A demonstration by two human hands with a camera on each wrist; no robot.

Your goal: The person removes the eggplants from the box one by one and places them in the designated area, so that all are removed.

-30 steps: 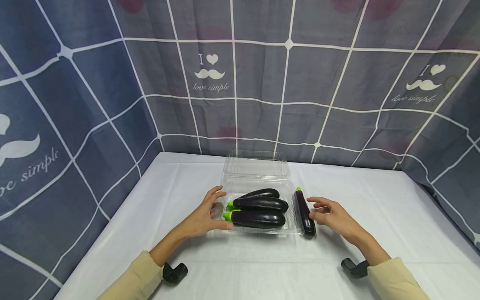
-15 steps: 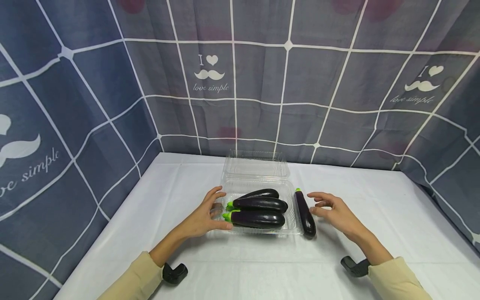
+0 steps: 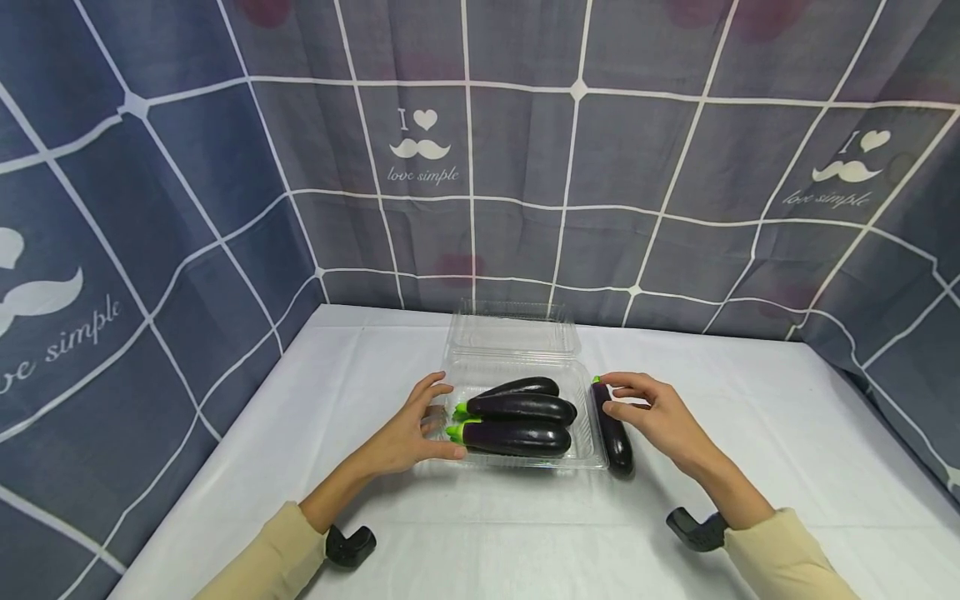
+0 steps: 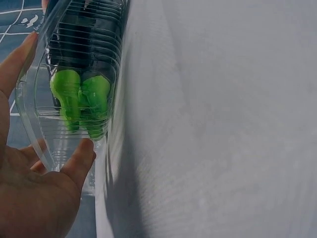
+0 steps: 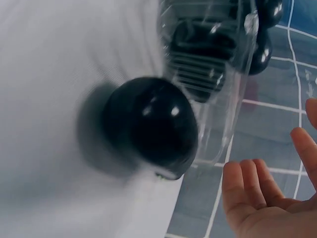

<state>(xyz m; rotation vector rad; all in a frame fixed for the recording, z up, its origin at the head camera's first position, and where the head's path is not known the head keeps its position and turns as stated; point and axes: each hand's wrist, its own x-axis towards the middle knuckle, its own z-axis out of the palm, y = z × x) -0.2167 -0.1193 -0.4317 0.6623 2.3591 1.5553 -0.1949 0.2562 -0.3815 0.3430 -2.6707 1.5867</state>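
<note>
A clear plastic clamshell container (image 3: 588,417) lies with its lid (image 3: 513,333) folded back. Inside it are three dark purple eggplants (image 3: 517,437) with bright green stems, which point left. My left hand (image 3: 405,433) is spread along the container's left side; in the left wrist view its thumb (image 4: 79,161) touches the clear wall. Another eggplant (image 3: 617,442) lies outside, along the container's right edge, its stem end away from me. Over its far part is my right hand (image 3: 660,417), fingers loosely bent. The right wrist view shows a gap between that hand and the eggplant's rounded end (image 5: 151,129).
A white cloth (image 3: 540,542) covers the table. A grey grid-patterned curtain (image 3: 517,150) hangs behind the table and at both sides. Black wrist mounts (image 3: 350,547) sit at both beige sleeves (image 3: 258,558).
My right hand has shifted farther from me and slightly left, from beside the loose eggplant to over its stem end. The eggplant has barely moved. My left hand stays in place.
</note>
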